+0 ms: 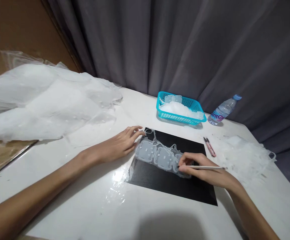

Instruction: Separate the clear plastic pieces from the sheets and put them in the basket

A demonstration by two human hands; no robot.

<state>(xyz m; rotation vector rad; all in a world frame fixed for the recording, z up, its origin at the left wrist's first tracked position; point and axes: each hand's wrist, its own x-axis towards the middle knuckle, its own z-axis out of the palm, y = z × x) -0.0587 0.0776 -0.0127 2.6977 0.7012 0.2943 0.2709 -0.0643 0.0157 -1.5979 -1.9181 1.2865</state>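
A strip of translucent moulded pieces (164, 158) lies across a black sheet (154, 178) on the white table, with loose, curly trimmings along its upper edge. At the strip's left end rests my left hand (125, 141), fingers stretched out and fingertips by the sheet's upper left corner. My right hand (199, 166) is over the strip's right end, its fingers closed round a thin white pen-like stick (207, 167). The stick's dark tip sits by the fingertips, and its other end points right. My fingers hide part of the rightmost piece.
Behind the sheet stands a turquoise basket (179, 117) holding white translucent pieces, with a water bottle (222, 111) beside it. Pink-handled thread snips (209, 146) lie right of the sheet, near a heap of clear scraps (242, 158). Large plastic bags (47, 100) cover the left.
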